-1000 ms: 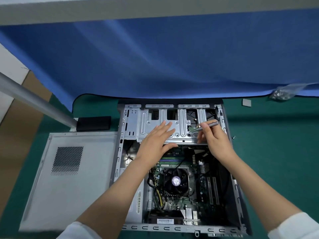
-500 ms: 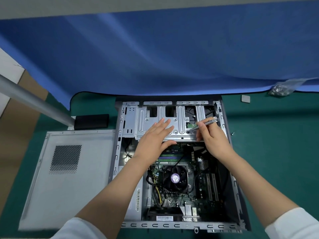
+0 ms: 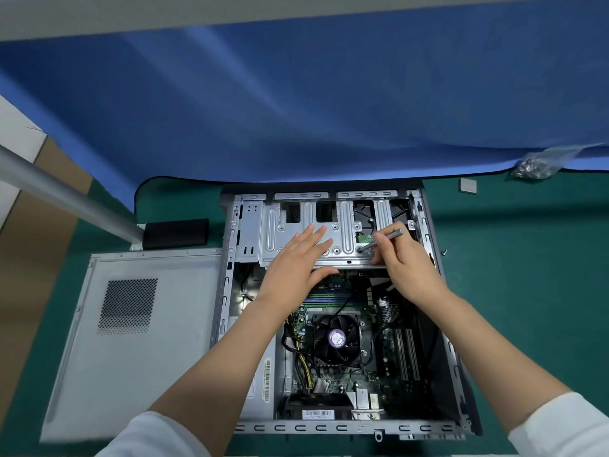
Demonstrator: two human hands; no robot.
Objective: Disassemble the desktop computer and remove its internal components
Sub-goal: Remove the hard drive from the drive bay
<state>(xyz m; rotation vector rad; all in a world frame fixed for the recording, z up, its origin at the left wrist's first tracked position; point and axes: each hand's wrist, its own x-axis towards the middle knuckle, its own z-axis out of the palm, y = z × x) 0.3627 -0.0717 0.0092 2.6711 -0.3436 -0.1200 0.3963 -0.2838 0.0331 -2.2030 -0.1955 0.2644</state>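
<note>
At the far left I see a grey metal pole (image 3: 66,196) slanting down to a black block (image 3: 176,233) on the green table mat (image 3: 527,291). Just in front of the block, the detached side panel (image 3: 141,341) lies flat on the mat, vent grille facing up, its right edge against the open computer case (image 3: 227,291). The case lies on its side in the middle of my view, interior exposed. My left hand (image 3: 296,268) rests flat on the silver drive cage (image 3: 329,239) at the far end of the case, fingers straight and spread, thumb hooked over the cage's near edge; it grasps nothing. Nearer to me, below the cage, the motherboard (image 3: 333,377) sits in the case floor with the CPU cooler fan (image 3: 336,339) at its centre, and black and yellow cables run along the fan's left side. To the right, my right hand (image 3: 408,272) pinches a slim metal screwdriver (image 3: 384,239) between thumb and fingers, with the tip set on a screw point at the cage's right part, beside a small green board (image 3: 364,238). Right of the case, a single loose screw (image 3: 444,251) lies on the mat. Farther back and right, I see a small grey square tile (image 3: 468,186) and a clear bag of hardware (image 3: 540,164) at the edge of the blue cloth (image 3: 296,103), which covers the far part of the table.
</note>
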